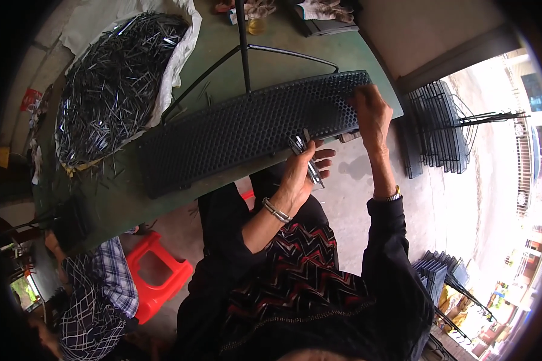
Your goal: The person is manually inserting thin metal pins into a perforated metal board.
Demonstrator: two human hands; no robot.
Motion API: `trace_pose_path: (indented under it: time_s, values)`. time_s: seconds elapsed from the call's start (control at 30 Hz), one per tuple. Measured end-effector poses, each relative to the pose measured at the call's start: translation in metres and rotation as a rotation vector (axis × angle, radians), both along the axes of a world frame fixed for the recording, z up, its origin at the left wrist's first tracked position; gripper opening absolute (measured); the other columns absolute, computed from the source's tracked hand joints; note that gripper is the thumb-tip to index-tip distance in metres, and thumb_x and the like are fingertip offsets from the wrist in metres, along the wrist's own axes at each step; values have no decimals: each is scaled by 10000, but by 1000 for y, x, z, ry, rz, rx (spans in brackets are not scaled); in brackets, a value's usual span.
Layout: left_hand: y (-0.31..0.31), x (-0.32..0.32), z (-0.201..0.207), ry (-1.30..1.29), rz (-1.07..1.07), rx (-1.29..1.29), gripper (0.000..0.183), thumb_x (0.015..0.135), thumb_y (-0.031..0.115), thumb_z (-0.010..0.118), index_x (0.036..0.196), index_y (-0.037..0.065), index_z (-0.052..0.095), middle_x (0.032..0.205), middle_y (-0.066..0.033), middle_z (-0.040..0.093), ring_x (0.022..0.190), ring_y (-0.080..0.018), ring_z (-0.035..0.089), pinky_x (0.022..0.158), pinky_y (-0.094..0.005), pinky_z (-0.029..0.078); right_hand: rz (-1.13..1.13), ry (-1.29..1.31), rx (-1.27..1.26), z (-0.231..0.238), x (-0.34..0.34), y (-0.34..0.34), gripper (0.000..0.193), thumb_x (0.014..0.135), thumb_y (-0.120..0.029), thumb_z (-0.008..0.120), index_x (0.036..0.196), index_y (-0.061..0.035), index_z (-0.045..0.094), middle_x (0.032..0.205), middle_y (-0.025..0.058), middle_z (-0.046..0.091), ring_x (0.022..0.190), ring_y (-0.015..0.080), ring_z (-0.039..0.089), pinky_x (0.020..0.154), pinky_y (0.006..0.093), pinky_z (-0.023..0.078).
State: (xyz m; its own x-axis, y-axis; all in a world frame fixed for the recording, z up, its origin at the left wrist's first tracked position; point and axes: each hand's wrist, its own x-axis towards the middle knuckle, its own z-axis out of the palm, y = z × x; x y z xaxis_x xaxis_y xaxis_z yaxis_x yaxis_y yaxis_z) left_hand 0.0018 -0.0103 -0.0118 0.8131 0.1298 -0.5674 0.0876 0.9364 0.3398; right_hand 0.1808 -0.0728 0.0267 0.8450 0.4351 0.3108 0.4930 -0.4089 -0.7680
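A long black perforated panel (223, 139) lies slanted along the near edge of the green table (126, 207), with a black wire frame (245, 60) rising from its far side. Just below the panel's near edge, my left hand (298, 171) holds several thin shiny metal strips (314, 172) between thumb and palm, its other fingers loosely spread. My right hand (373, 111) is at the panel's right end, fingers bent and pinched together against its surface. What those fingertips hold, if anything, is hidden.
At the far left a white sack (190, 30) holds a heap of dark metal strips (120, 84). Gloves (325, 11) lie at the table's far end. A red stool (156, 295) and a person in checked clothing (96, 295) are at lower left. Black racks (436, 129) stand at right.
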Motion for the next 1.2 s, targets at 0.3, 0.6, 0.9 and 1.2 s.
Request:
trace_pose_path:
  time_s: [0.3, 0.6, 0.9, 1.2]
  values:
    - [0, -1, -12, -39, 119, -41, 250, 952, 285, 534, 1040, 57, 588, 734, -20, 558, 582, -92, 475, 503, -244, 368, 100, -33, -105, 8, 2, 6, 91, 880, -81, 543, 889, -24, 613, 668, 101, 634, 622, 145, 628, 596, 282, 480]
    - [1, -6, 3, -2, 103, 4, 270, 937, 299, 569, 1025, 49, 618, 686, 37, 471, 519, -38, 332, 465, -196, 268, -1, -354, -276, -11, -1, 4, 106, 842, -182, 634, 915, -115, 672, 909, 92, 603, 784, 287, 607, 664, 361, 476]
    - [2, -6, 15, -12, 48, 63, 295, 921, 295, 592, 1058, 34, 608, 677, 50, 431, 527, -28, 295, 471, -184, 227, -45, -250, -341, -4, -11, 2, 223, 876, -294, 611, 991, -127, 704, 900, 100, 618, 804, 248, 617, 702, 361, 469]
    - [0, -8, 21, -35, 42, 136, 305, 912, 292, 602, 1076, 36, 626, 724, -1, 540, 512, -20, 311, 445, -166, 224, 538, 635, -141, 20, -45, -16, 205, 828, -220, 626, 902, -31, 653, 753, -1, 594, 660, 80, 477, 578, 250, 384]
